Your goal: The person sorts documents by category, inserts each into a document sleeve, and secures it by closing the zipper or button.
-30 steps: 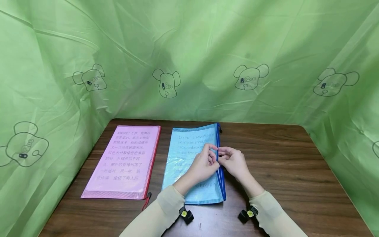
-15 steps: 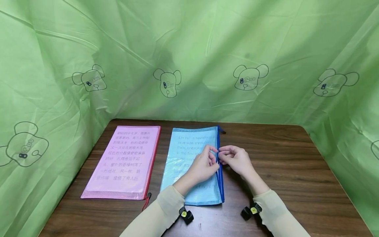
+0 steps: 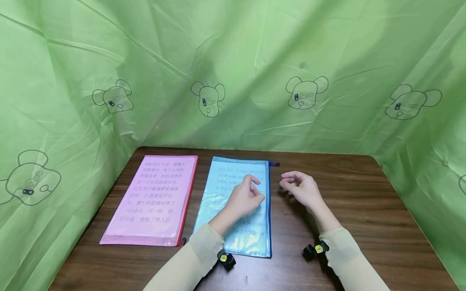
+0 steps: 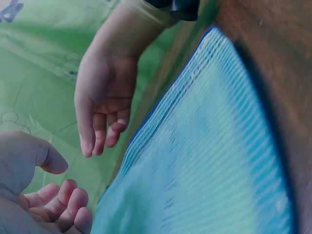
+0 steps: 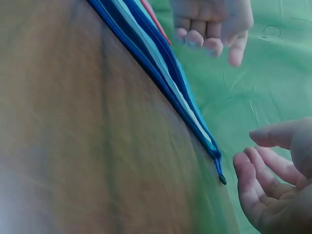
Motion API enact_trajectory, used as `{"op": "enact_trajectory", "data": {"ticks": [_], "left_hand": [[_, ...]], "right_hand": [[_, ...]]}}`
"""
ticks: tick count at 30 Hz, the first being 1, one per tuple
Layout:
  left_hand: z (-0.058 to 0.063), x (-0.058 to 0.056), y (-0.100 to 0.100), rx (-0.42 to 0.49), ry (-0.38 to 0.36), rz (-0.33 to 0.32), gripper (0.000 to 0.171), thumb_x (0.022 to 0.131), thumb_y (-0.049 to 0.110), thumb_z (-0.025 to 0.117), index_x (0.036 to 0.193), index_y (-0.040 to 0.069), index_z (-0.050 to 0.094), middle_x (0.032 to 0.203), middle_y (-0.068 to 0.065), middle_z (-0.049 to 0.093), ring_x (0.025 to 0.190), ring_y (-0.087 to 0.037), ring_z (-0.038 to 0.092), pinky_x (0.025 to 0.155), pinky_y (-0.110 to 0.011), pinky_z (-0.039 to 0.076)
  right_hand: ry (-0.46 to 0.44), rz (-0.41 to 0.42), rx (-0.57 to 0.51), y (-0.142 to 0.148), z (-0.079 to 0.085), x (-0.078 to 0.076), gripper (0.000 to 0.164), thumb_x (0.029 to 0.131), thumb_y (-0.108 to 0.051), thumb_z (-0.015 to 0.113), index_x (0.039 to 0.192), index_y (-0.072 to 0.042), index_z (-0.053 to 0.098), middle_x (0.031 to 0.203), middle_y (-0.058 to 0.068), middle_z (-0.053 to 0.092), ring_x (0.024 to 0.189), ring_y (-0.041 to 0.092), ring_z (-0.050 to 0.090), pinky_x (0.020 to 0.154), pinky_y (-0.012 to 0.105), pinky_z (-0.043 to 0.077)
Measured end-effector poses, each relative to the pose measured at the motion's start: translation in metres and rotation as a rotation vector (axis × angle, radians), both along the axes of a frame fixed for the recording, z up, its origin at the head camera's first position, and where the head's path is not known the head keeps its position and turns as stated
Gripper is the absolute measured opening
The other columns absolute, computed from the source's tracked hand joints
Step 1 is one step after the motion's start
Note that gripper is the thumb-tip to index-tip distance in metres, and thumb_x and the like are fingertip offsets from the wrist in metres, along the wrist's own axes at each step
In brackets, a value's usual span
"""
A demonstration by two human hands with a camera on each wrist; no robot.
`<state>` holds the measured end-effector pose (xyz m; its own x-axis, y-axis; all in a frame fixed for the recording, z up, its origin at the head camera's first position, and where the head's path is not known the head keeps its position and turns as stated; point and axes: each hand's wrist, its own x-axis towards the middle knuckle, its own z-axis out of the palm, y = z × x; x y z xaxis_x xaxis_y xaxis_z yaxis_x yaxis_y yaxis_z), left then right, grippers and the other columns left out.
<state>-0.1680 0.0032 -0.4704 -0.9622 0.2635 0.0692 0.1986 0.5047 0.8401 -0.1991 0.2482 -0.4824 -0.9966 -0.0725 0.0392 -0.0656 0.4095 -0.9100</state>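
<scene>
A light blue mesh zipper pouch (image 3: 212, 202) with a dark blue edge lies flat on the table, a printed sheet showing through it. Over its right half hovers my left hand (image 3: 243, 199), fingers loosely bent and holding nothing. My right hand (image 3: 302, 189) is in the air to the right of the pouch, apart from it, also with nothing between its relaxed fingers. In the right wrist view the pouch's zip side gapes, with a white edge inside. The dark zipper pull (image 5: 222, 178) hangs off the far corner on a blue cord.
To the left lies a pink zipper pouch (image 3: 149, 198) with a red edge and a printed sheet inside. Both pouches rest on a dark wooden table (image 3: 349, 210). A green curtain (image 3: 247, 60) with bear drawings surrounds the table's back and sides.
Both hands have come away from the blue pouch's right edge, the right hand moving rightward. That raised edge has settled flatter, and the zipper pull now points right.
</scene>
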Motion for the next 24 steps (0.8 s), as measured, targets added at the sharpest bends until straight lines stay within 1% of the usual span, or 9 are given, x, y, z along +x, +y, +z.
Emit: {"op": "enact_trajectory", "data": {"ticks": [2, 4, 8, 11, 14, 16, 18, 21, 24], "left_hand": [[0.006, -0.007, 0.0, -0.036, 0.004, -0.008, 0.041, 0.093, 0.015, 0.074, 0.131, 0.012, 0.058, 0.094, 0.004, 0.067, 0.067, -0.01, 0.062, 0.063, -0.03, 0.053], [0.013, -0.017, 0.0, -0.079, 0.024, -0.022, 0.043, 0.094, 0.017, 0.074, 0.132, 0.012, 0.057, 0.096, 0.003, 0.067, 0.069, -0.011, 0.062, 0.066, -0.031, 0.054], [0.024, -0.047, -0.001, -0.167, 0.093, -0.045, 0.044, 0.095, 0.021, 0.075, 0.134, 0.011, 0.057, 0.102, -0.001, 0.067, 0.076, -0.014, 0.062, 0.074, -0.033, 0.054], [0.028, -0.074, -0.002, -0.183, 0.13, -0.079, 0.046, 0.097, 0.022, 0.075, 0.137, 0.009, 0.056, 0.112, -0.004, 0.068, 0.093, -0.018, 0.065, 0.086, -0.035, 0.056], [0.029, -0.1, -0.004, -0.16, 0.124, -0.12, 0.05, 0.1, 0.021, 0.074, 0.144, 0.008, 0.053, 0.128, -0.005, 0.067, 0.118, -0.023, 0.065, 0.103, -0.039, 0.054], [0.026, -0.114, -0.004, -0.142, 0.107, -0.15, 0.053, 0.103, 0.019, 0.073, 0.149, 0.007, 0.049, 0.138, -0.006, 0.066, 0.131, -0.026, 0.062, 0.11, -0.042, 0.052], [0.021, -0.123, -0.005, -0.14, 0.071, -0.171, 0.056, 0.105, 0.02, 0.071, 0.154, 0.008, 0.046, 0.145, -0.007, 0.064, 0.136, -0.027, 0.06, 0.113, -0.044, 0.05], [0.011, -0.131, -0.005, -0.142, 0.012, -0.191, 0.059, 0.107, 0.02, 0.069, 0.158, 0.009, 0.042, 0.154, -0.01, 0.06, 0.137, -0.03, 0.061, 0.112, -0.046, 0.051], [0.002, -0.135, -0.004, -0.169, -0.006, -0.199, 0.062, 0.107, 0.021, 0.07, 0.16, 0.009, 0.04, 0.159, -0.012, 0.057, 0.14, -0.031, 0.06, 0.114, -0.046, 0.05]], "right_hand": [[0.023, 0.01, 0.036, 0.004, 0.003, -0.007, 0.034, 0.101, -0.016, 0.079, 0.128, 0.004, 0.072, 0.113, 0.018, 0.078, 0.091, 0.032, 0.076, 0.07, 0.034, 0.063], [0.053, 0.017, 0.079, 0.006, 0.008, -0.017, 0.033, 0.1, -0.016, 0.08, 0.128, 0.002, 0.073, 0.114, 0.017, 0.078, 0.094, 0.03, 0.075, 0.074, 0.031, 0.061], [0.12, 0.059, 0.16, 0.008, 0.016, -0.043, 0.032, 0.098, -0.013, 0.081, 0.127, 0.0, 0.075, 0.114, 0.015, 0.079, 0.102, 0.028, 0.074, 0.081, 0.026, 0.056], [0.117, 0.107, 0.166, 0.007, 0.017, -0.064, 0.035, 0.098, -0.011, 0.081, 0.13, 0.0, 0.073, 0.121, 0.018, 0.077, 0.112, 0.031, 0.073, 0.087, 0.032, 0.057], [0.084, 0.152, 0.128, 0.003, 0.015, -0.082, 0.04, 0.098, -0.009, 0.08, 0.136, -0.002, 0.07, 0.134, 0.02, 0.073, 0.125, 0.035, 0.068, 0.098, 0.042, 0.056], [0.06, 0.173, 0.098, 0.0, 0.011, -0.091, 0.043, 0.098, -0.008, 0.08, 0.14, -0.003, 0.069, 0.14, 0.019, 0.069, 0.132, 0.037, 0.063, 0.104, 0.048, 0.054], [0.052, 0.189, 0.081, -0.003, 0.007, -0.098, 0.046, 0.098, -0.006, 0.079, 0.142, -0.004, 0.067, 0.143, 0.019, 0.068, 0.135, 0.039, 0.061, 0.11, 0.054, 0.05], [0.044, 0.213, 0.087, -0.008, -0.001, -0.106, 0.05, 0.098, -0.002, 0.079, 0.146, -0.004, 0.065, 0.145, 0.019, 0.067, 0.136, 0.041, 0.058, 0.115, 0.058, 0.045], [0.039, 0.238, 0.109, -0.013, -0.008, -0.111, 0.055, 0.096, 0.003, 0.078, 0.149, -0.002, 0.062, 0.146, 0.019, 0.067, 0.137, 0.042, 0.057, 0.118, 0.059, 0.043]]}}
